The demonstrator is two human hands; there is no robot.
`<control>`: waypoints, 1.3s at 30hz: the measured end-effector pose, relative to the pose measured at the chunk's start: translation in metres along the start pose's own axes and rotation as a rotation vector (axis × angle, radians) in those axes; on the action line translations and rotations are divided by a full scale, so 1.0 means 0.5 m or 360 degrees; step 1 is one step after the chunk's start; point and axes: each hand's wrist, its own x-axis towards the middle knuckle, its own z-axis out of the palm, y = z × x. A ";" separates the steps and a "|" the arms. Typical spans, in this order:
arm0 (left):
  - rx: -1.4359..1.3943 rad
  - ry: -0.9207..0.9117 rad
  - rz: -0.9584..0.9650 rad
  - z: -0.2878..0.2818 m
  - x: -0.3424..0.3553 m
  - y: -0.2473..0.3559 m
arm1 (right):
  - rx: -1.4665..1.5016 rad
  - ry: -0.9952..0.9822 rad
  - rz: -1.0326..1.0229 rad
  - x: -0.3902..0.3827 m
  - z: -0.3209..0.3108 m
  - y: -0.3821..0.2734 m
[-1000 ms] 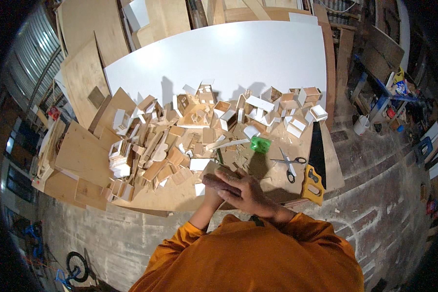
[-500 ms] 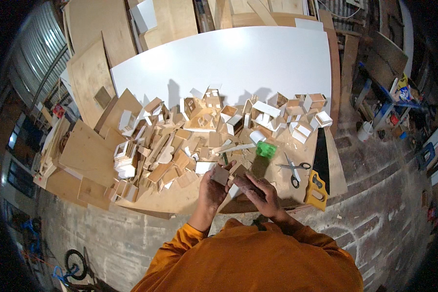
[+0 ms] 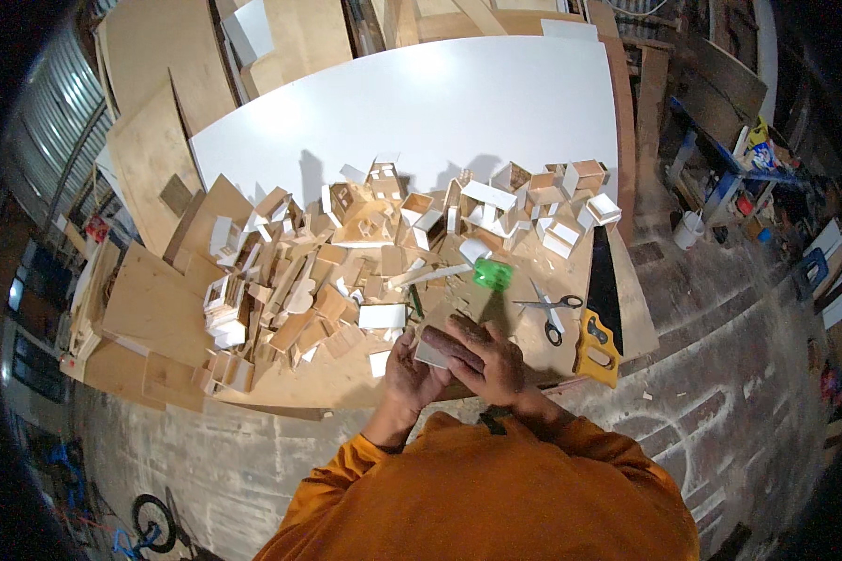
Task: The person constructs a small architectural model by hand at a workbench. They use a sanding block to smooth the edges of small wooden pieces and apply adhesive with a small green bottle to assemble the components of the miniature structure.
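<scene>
Low at the middle, my left hand [image 3: 410, 378] is closed around a small flat board [image 3: 430, 356]. My right hand [image 3: 491, 365] grips a dark brown oblong block [image 3: 451, 344] and lays it over that board. Just beyond my hands are a white rectangular piece [image 3: 381, 316] and a translucent green plastic object [image 3: 492, 272]. To the right lie black-handled scissors [image 3: 554, 318] and a handsaw with a yellow handle [image 3: 597, 349] on the plywood worktop [image 3: 631, 327].
Several small wooden box models [image 3: 486, 208] and offcuts [image 3: 304, 294] cover the worktop. A white board [image 3: 412, 98] stands behind them, with plywood sheets [image 3: 152, 164] at the left. A bucket [image 3: 689, 231] is on the floor at right, a bicycle wheel [image 3: 152, 520] at lower left.
My hands drew slightly apart half a second ago, showing the pieces in them; now they are together again, the right hand moved back over the board in my left.
</scene>
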 end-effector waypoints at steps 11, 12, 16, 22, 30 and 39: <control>0.0174 0.0088 0.0051 -0.043 0.006 0.008 | 0.0082 0.0162 -0.0217 0.015 -0.006 0.005; 0.0181 0.0080 0.0052 -0.039 0.005 0.007 | 0.0012 0.0167 -0.0241 0.014 -0.003 0.009; 0.0205 -0.0071 -0.0028 -0.075 0.008 0.015 | -0.0034 0.0127 -0.0104 0.025 -0.019 0.013; 0.1015 -0.0052 -0.0026 -0.060 0.000 0.030 | 0.0015 -0.0026 -0.0095 0.030 -0.039 0.031; 0.2599 0.0182 0.0473 -0.099 0.031 0.005 | 0.0366 -0.0291 0.0332 0.033 -0.011 0.012; 0.2676 0.0200 0.1056 -0.099 0.038 -0.013 | 0.0308 -0.0051 0.0257 0.038 -0.006 0.002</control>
